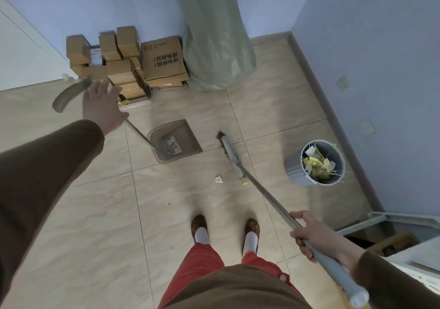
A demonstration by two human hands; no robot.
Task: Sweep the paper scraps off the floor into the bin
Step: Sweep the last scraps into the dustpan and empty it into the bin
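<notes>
A grey dustpan rests on the tiled floor ahead of my feet, with a printed label inside. Its long handle slants up to the left and is blurred. My left hand lies over that handle with fingers spread; no grip shows. My right hand is closed around the broom's grey pole. The broom head touches the floor just right of the dustpan. A crumpled white paper scrap lies left of the broom, and a small yellow scrap lies beside its neck. The grey bin at right holds several scraps.
Stacked cardboard boxes and a tall green sack stand against the far wall. A blue wall with a skirting board runs along the right. A metal frame and a white surface are at the lower right. My feet stand behind the scraps.
</notes>
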